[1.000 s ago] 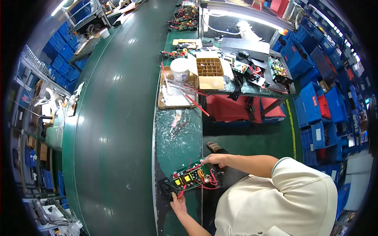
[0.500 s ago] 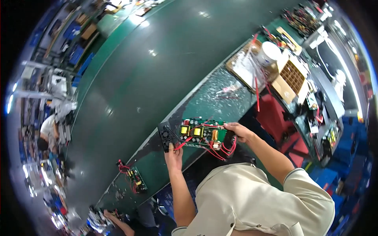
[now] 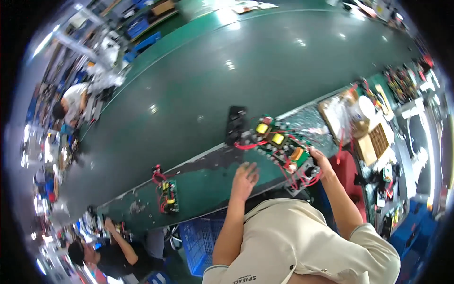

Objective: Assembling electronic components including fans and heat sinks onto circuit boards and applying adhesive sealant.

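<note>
My right hand (image 3: 323, 163) grips the near right end of a green circuit board (image 3: 286, 150). The board carries yellow-topped transformers, small round capacitors and an orange coil, and loops of red wire (image 3: 295, 181) hang at its near end. From its far left end, red wires run to a black panel (image 3: 236, 124) with round parts on it, slightly blurred. My left hand (image 3: 244, 179) is below the panel and left of the board, touching neither, with its fingers apart. Further left on the bench lies a second circuit board (image 3: 169, 196) with red wires.
The green bench (image 3: 205, 180) borders a wide grey-green surface (image 3: 189, 94). To the right are a cardboard divider box (image 3: 378, 142), a white tub (image 3: 363, 108) and a red chair (image 3: 346, 175). A blue crate (image 3: 198, 241) stands below the bench. A co-worker (image 3: 113, 253) sits at lower left.
My left hand has let go of the black panel and drawn away from it. The board now slants, its left end pointing farther off. The whole view has turned.
</note>
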`<state>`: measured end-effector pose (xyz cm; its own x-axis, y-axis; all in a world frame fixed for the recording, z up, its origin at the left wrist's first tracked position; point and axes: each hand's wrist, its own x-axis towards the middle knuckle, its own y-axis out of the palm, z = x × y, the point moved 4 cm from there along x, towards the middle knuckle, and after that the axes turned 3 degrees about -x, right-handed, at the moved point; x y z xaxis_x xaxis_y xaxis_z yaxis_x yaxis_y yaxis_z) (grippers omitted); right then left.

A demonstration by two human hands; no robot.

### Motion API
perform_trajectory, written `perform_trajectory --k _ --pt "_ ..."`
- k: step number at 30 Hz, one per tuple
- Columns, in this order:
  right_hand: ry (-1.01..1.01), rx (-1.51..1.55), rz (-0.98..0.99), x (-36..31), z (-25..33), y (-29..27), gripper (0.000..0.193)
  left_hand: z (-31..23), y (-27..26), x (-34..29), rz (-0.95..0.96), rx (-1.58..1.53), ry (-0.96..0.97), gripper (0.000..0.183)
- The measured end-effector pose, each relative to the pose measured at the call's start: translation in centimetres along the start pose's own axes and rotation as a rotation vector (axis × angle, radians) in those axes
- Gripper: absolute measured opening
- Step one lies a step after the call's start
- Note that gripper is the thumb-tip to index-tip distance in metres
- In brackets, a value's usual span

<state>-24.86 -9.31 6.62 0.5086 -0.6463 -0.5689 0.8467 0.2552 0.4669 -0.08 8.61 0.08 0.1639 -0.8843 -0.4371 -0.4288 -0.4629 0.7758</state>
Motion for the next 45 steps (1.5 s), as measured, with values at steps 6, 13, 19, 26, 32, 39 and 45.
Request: perform_trajectory --k 6,13,19,26,32,39,45 --pt "-0.016 0.164 0.162 2.4 -2.8 4.1 0.045 -5.0 -0.9 -2.1 0.009 -0.095 0.216 0.035" --pt "-0.007 -0.116 0.374 2.4 -0.7 8.1 0.043 -8.1 -3.1 -6.3 -0.265 -0.388 0.258 0.034" --pt "0.059 -0.084 0.526 -1.3 2.2 12.9 0.046 -5.4 -1.8 -7.1 -0.245 -0.526 0.246 0.030" --pt "0.036 -0.152 0.359 -3.1 2.2 14.9 0.047 -9.9 0.8 -8.5 -0.195 -0.460 0.305 0.039" --pt "0.053 -0.089 0.276 -5.1 2.4 12.6 0.051 -15.1 4.6 -6.4 -0.035 -0.285 0.243 0.040" --pt "0.036 0.036 0.023 -5.3 1.5 4.1 0.054 -11.6 5.4 -1.1 0.090 -0.069 0.146 0.044" --pt "0.136 -0.045 0.217 -5.2 1.2 3.1 0.049 -8.8 4.8 -2.4 0.010 -0.328 0.114 0.043"
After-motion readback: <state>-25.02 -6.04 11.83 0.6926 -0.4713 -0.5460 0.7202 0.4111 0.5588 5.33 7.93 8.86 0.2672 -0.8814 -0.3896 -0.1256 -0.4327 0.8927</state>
